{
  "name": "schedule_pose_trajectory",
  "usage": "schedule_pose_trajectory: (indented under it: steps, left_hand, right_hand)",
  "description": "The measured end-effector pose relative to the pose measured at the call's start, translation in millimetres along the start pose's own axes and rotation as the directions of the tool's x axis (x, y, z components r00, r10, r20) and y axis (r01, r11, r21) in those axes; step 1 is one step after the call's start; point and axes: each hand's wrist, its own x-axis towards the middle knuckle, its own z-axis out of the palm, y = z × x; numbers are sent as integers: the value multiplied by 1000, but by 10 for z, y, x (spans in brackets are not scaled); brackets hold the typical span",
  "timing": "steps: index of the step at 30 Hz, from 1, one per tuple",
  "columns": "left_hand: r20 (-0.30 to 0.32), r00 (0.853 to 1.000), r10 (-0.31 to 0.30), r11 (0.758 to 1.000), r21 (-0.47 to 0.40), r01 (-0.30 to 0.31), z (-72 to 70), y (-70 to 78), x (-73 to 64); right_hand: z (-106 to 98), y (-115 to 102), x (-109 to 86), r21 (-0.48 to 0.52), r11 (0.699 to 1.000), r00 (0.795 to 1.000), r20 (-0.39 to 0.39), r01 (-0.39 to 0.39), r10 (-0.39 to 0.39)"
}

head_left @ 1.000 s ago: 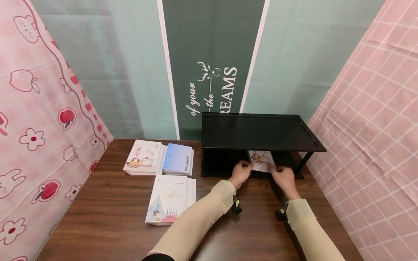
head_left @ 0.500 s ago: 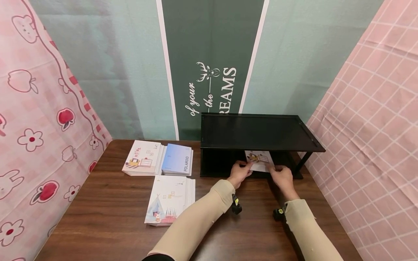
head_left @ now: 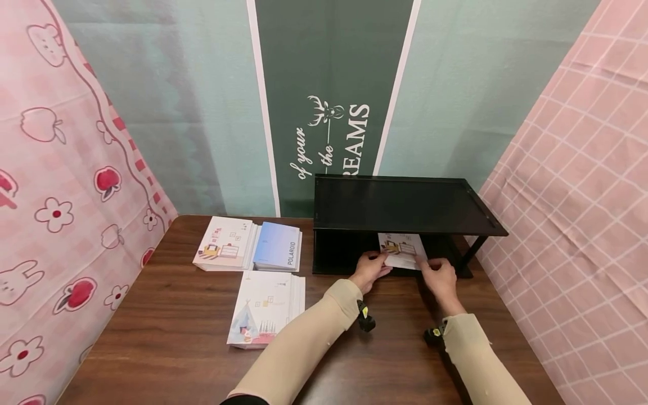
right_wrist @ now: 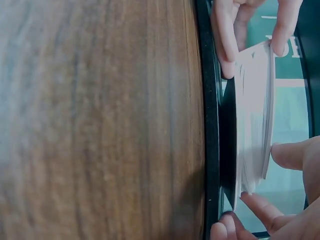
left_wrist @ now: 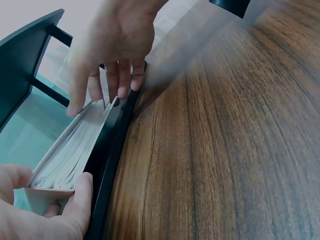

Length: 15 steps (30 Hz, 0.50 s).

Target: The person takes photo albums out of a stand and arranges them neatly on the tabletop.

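Note:
A small book (head_left: 402,250) with a white illustrated cover is partly under the top of a black two-tier shelf (head_left: 410,205), at its front opening. My left hand (head_left: 369,270) grips its left end, thumb on one side and fingers on the other. At the right end my right hand (head_left: 439,279) pinches it the same way. In the left wrist view the page block (left_wrist: 70,147) faces the camera, above the shelf's dark lower board. The right wrist view shows the pages (right_wrist: 252,110) slightly fanned between the hands. The book's far part is hidden under the shelf top.
Left of the shelf on the brown wooden table (head_left: 167,315) lie a stack with a house picture (head_left: 225,244), a blue stack marked POLAROID (head_left: 275,246) and a stack with a tent picture (head_left: 263,309). Curtains hang behind and on both sides.
The book has shifted slightly left and straightened at the shelf opening. Both hands keep hold of it. The stacks on the table stay in place.

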Motion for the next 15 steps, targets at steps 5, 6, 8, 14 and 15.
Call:
schedule_pose_trajectory:
  steps: [5,6,8,14,15]
  left_hand:
    - [-1,1000,15,1000,18,-15,-24,-8,-36]
    - [0,1000,14,1000,18,-14,-28,-10,-49]
    - [1,1000,14,1000,24,-14,-37,-12,-78]
    - [-5,1000,11,999,31,-11,-79,-1,-133]
    - [-6,1000,10,999,33,-10,-90,2,-138]
  right_hand:
    - [-3,17,-25,31,999,999,31,-17,16]
    - [-9,18,-28,37,999,999,38,-27,25]
    - [-20,16,-37,46,998,998,53,-42,40]
    - [-53,-5,-65,22,998,992,108,-67,64]
    - [-54,-7,-69,19,998,992,113,-64,61]
